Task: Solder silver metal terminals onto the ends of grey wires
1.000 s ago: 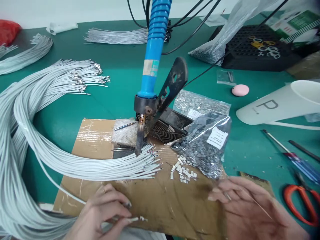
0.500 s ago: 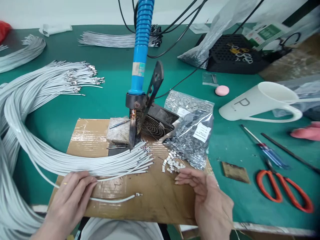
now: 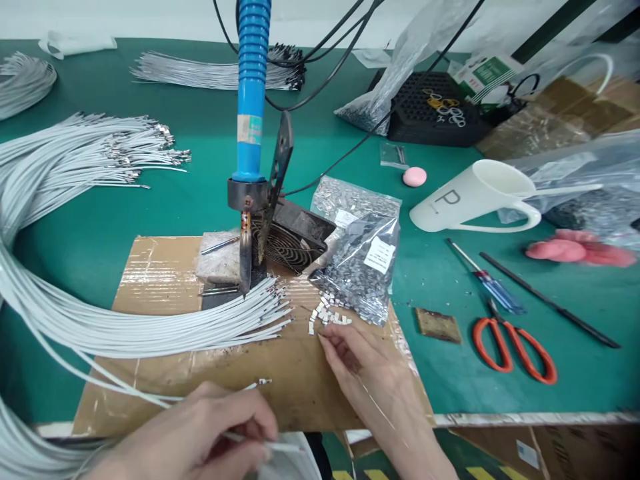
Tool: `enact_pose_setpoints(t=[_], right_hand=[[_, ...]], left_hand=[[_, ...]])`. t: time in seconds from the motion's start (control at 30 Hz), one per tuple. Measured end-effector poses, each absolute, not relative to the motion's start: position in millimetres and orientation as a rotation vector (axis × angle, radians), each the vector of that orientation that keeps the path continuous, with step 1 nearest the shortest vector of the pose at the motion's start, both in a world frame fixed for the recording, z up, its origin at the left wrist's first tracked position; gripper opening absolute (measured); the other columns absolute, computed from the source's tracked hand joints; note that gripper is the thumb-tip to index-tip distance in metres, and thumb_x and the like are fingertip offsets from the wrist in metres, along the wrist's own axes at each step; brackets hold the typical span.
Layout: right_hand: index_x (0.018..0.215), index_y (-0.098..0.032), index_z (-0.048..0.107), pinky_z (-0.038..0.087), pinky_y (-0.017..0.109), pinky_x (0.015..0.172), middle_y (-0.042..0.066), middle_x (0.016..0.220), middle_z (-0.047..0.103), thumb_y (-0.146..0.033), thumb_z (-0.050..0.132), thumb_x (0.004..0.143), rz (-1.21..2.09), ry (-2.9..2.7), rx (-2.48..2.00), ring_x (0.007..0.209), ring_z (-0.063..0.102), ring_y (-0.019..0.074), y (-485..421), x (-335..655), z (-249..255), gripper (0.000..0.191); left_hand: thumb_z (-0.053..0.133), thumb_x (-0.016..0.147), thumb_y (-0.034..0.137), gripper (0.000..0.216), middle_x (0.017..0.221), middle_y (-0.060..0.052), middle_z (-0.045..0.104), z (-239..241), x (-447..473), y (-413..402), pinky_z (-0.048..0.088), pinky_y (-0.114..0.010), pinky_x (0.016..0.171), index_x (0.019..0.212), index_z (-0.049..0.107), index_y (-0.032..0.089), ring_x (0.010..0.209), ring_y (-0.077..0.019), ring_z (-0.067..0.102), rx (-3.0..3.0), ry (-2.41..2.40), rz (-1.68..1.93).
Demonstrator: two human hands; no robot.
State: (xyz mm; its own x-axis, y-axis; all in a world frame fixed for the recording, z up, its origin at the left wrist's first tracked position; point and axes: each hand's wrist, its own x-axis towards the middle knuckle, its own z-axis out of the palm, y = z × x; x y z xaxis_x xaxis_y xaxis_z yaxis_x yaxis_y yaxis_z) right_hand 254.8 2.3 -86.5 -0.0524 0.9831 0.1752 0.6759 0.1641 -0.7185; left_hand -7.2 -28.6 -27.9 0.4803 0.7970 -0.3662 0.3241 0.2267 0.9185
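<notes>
Head view. Left hand is at the near edge of the cardboard sheet, fingers closed around a single white wire. The wire's metal-capped tip rests on the cardboard, near the right hand. Right hand lies low, fingers stretched out and loosely apart, fingertips at the scatter of small metal pieces beside the plastic bag. Nothing visibly gripped.

Risks, as judged:
- The soldering iron stands tip-down in its holder just behind the wire bundle. A hand reaching far forward could meet the tip, and the bundle ends beside it could scorch.
- The pieces are tiny and loose, so one sweep of the palm would scatter them off the cardboard.

Room: bare cardboard lies between the two hands. The left side is crowded by wire loops. To the right, scissors and screwdriver lie well apart on the green table. The table's near edge sits close under both wrists.
</notes>
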Motion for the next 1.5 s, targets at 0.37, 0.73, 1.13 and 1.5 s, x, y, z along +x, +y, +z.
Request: enact_pose_setpoints(t=[0.37,0.73,1.13,1.5], right_hand=[[0.088,-0.024,0.056,0.037,0.018,0.045,-0.007,0.056,0.05,-0.052,0.054,0.106,1.289,-1.208,-1.66,0.047,0.046,0.0105,-19.8,225.2,-57.0,0.033],[0.087,-0.021,0.084,0.061,0.022,0.057,0.0,0.066,0.072,-0.042,0.083,0.087,1.602,-0.743,-1.291,0.057,0.069,0.0134,-12.8,177.8,-52.1,0.021],[0.09,-0.029,0.091,0.057,0.018,0.051,0.0,0.07,0.065,-0.035,0.084,0.086,1.611,-0.851,-1.22,0.054,0.063,0.0099,-11.5,173.7,-43.6,0.01],[0.078,-0.027,0.089,0.045,0.02,0.043,-0.001,0.057,0.063,-0.032,0.08,0.083,1.531,-1.045,-1.325,0.046,0.055,0.011,-6.5,183.3,-36.8,0.011]], left_hand=[[0.082,0.088,0.054,0.039,0.067,0.006,0.055,-49.1,3.7,-10.7,0.014,-0.02,0.047,0.091,0.067,0.018,0.05,-0.0049,0.023,0.55,1.134,0.743],[0.088,0.079,0.057,0.046,0.063,0.003,0.061,-41.6,8.0,-10.8,0.011,-0.02,0.046,0.081,0.067,0.016,0.046,-0.0022,0.019,0.457,1.167,0.78],[0.079,0.093,0.048,0.038,0.065,0.003,0.059,-44.9,8.6,-17.5,0.037,-0.022,0.059,0.074,0.066,0.018,0.059,-0.0102,0.047,0.58,1.091,0.819],[0.078,0.089,0.057,0.044,0.059,0.004,0.055,-36.6,15.7,-20.4,0.032,-0.022,0.055,0.074,0.067,0.018,0.056,-0.0104,0.041,0.735,1.275,0.794]])
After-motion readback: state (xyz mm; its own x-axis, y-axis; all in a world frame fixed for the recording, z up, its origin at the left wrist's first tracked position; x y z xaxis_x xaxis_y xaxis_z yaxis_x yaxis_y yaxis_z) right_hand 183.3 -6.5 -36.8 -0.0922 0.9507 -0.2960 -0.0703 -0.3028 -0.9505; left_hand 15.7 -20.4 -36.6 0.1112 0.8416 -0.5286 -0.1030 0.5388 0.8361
